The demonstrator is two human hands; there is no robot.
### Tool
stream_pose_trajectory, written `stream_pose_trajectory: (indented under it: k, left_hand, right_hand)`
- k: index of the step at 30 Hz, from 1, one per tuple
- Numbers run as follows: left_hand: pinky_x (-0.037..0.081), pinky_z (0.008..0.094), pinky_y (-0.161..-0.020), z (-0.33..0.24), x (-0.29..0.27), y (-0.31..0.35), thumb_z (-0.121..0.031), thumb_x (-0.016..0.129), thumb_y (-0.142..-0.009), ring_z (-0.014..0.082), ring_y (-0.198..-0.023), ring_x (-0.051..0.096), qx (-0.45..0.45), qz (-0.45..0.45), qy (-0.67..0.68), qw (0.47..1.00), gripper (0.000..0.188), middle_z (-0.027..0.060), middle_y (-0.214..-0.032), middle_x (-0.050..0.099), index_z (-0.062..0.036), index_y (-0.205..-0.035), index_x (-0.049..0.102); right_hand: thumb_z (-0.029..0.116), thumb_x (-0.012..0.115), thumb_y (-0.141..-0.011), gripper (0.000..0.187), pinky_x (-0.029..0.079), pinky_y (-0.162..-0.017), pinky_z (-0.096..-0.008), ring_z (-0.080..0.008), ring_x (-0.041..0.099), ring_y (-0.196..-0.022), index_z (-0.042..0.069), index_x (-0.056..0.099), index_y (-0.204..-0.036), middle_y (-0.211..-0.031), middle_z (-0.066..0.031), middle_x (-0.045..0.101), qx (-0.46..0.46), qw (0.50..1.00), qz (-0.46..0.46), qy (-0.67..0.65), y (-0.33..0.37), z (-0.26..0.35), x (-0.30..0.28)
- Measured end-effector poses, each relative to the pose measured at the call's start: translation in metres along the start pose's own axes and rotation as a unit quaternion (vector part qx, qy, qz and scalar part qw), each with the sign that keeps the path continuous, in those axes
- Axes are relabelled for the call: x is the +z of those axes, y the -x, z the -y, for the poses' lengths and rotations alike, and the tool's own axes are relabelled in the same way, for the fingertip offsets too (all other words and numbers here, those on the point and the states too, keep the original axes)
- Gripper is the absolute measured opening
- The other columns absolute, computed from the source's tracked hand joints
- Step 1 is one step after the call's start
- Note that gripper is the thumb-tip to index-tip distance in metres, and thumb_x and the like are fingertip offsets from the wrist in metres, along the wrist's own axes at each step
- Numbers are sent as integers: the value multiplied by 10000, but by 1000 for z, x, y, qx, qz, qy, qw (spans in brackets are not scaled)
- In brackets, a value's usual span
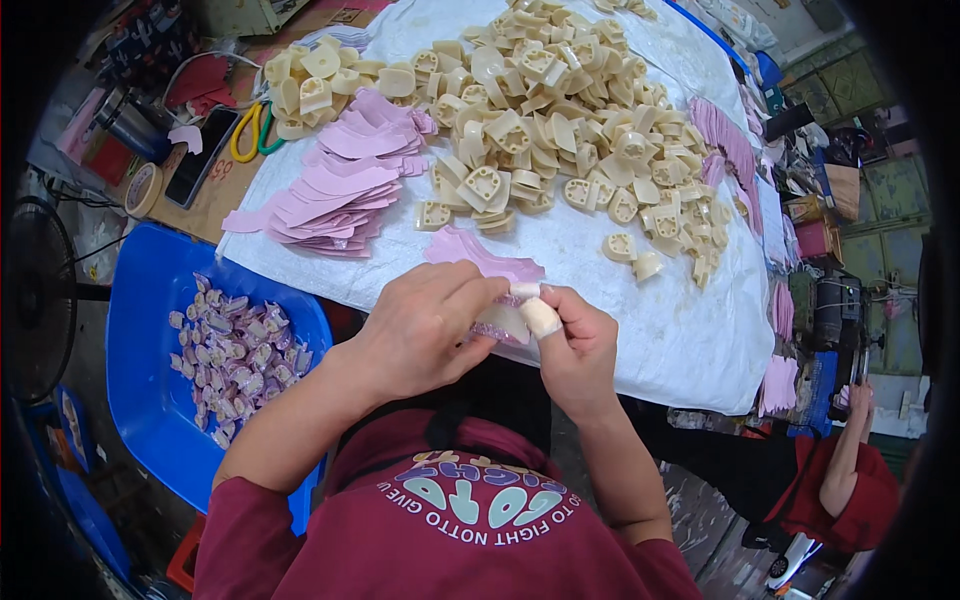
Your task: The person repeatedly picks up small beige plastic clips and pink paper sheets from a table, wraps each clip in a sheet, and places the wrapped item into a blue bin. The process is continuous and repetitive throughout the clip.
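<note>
Close to my body, at the table's near edge, both hands grip one small cream shoe heel [505, 322] with pink glittery covering along its edges. My left hand [425, 315] pinches it from the left, its fingers bent over the top. From the right, my right hand [585, 345] presses on it; a pale wrap covers that thumb. Just beyond my fingers lies a loose pink cut piece [485, 256]. Farther left is a fanned stack of pink cut pieces [340, 185]. A large heap of bare cream heels [560, 120] spreads over the far side.
A blue tub [140, 330] at my left holds many pink-covered heels [235, 350]. Scissors [250, 135], a phone [200, 155], a tape roll [143, 190] and a flask [130, 125] sit at the left. A white cloth [640, 340] covers the table. Another person [845, 480] is at the right.
</note>
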State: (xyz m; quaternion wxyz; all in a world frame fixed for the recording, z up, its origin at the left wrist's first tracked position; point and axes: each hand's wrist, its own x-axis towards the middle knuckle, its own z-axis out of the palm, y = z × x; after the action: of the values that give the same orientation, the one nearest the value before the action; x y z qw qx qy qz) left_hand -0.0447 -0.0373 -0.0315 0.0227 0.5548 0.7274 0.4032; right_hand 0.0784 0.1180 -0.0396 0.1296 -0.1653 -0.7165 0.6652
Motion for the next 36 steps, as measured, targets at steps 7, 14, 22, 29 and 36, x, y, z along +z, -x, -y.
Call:
stream_pose_trajectory:
  k: [7,14,22,29,36]
  left_hand:
    - [454,377,-605,-4,14,0,-138,776,-627,293,-692,586,-16,-51,4,999,401,101,-792,570,-34,-965,588]
    - [464,384,-551,-4,33,2,-153,771,-618,298,-623,589,-77,-156,96,980,347,108,-751,571,-36,-866,559]
    - [485,317,-535,-9,46,3,-142,796,-626,231,-589,610,-165,-196,59,965,355,109,-709,601,-12,-863,565]
    - [490,319,-547,-3,52,7,-149,803,-631,229,-600,618,-167,-186,26,968,364,120,-726,608,-9,-866,562]
    - [495,317,-588,3,55,25,-131,795,-626,222,-649,615,-187,-157,-8,970,359,115,-767,602,-18,-882,570]
  right_hand:
    - [126,563,-949,212,451,-727,-217,-57,558,-824,-25,654,-1067,-912,-21,653,-39,998,-24,-35,2,-10,2]
    - [147,489,-981,252,467,-735,-241,-89,569,-817,-29,616,-1108,-900,-18,635,80,977,43,-190,-9,-7,-6]
    - [190,496,-986,292,433,-682,-213,-54,516,-757,-12,601,-1168,-898,10,606,55,992,-13,-114,-13,-4,13]
    - [88,467,-964,286,473,-774,-266,-105,563,-886,-22,553,-1214,-991,-33,611,-36,999,-13,23,-8,-13,19]
    - [23,531,-899,331,508,-752,-289,-178,636,-873,-19,505,-1226,-982,-165,629,-25,998,23,44,-4,-30,33]
